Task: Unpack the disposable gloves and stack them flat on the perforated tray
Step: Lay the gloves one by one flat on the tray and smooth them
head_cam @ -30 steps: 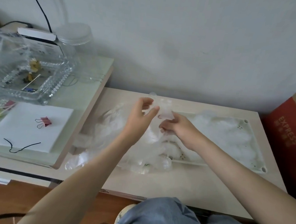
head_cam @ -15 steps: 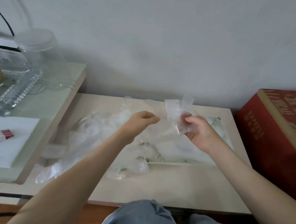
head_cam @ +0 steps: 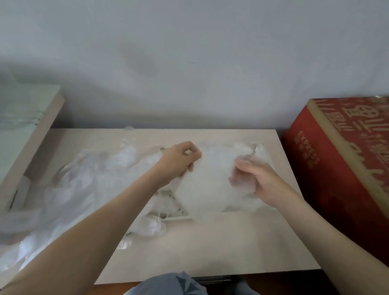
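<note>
At the far left, a raised side shelf (head_cam: 13, 115) with a pale glassy top edges into view, with something clear and blurred on it. Beside it, on the low beige table (head_cam: 239, 242), a loose heap of clear plastic film (head_cam: 83, 184) sprawls toward the near-left corner. Whether it is empty wrappers, packed gloves or both I cannot tell. A few small crumpled packets (head_cam: 151, 228) lie just right of the heap, near the tray's front edge.

The left hand (head_cam: 179, 161) comes next, fingers curled, pinching one edge of a thin translucent disposable glove (head_cam: 205, 186). The glove hangs stretched between both hands, just above the perforated tray (head_cam: 178, 218), which it mostly hides. Only a strip of white rim and a few holes show at the tray's near-left corner. The film is milky, wrinkled and very light, so it looks likely to cling and crease rather than lie flat by itself. The right hand (head_cam: 259, 181) grips the glove's other side, fingers bunched into the film and partly veiled by it.

More whitish film seems to rest on the tray behind and beneath, so the stack appears begun. By my reading the task is midway: this glove is opened but not yet laid, and the heap is yet to be sorted. At far right stands a red cardboard carton (head_cam: 353, 167).
</note>
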